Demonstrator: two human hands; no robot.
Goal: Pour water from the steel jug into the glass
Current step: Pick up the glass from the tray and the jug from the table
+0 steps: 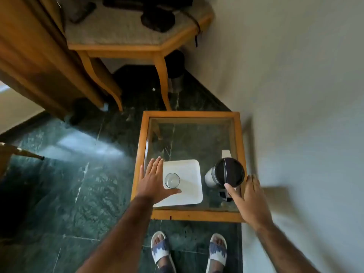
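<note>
While both hands hover spread and empty over the near half of the glass-topped side table [187,215], most of what could go wrong lies in the next grasp. Nearest the viewer, the right hand [251,201] is wide, its thumb reaching toward the handle of the steel jug [224,173], which stands upright by the table's right edge, near the front right corner. That handle looks thin, and the jug sits close to the wooden rim; a hurried, off-centre grip could tip it or knock it against the frame, and a full jug would likely slop on lifting. The left hand [152,181] is also open, fingers splayed just left of the glass [172,180], touching nothing I can confirm. The glass stands upright on the left part of a white square tray [187,194] near the front left corner; it looks light and narrow, so a fast pour may overshoot or a brushing thumb may topple it. The tray might slide on the smooth glass top. Beyond, green marble floor [69,184] shows through the table, with a taller wooden table [126,47] at the far wall.
</note>
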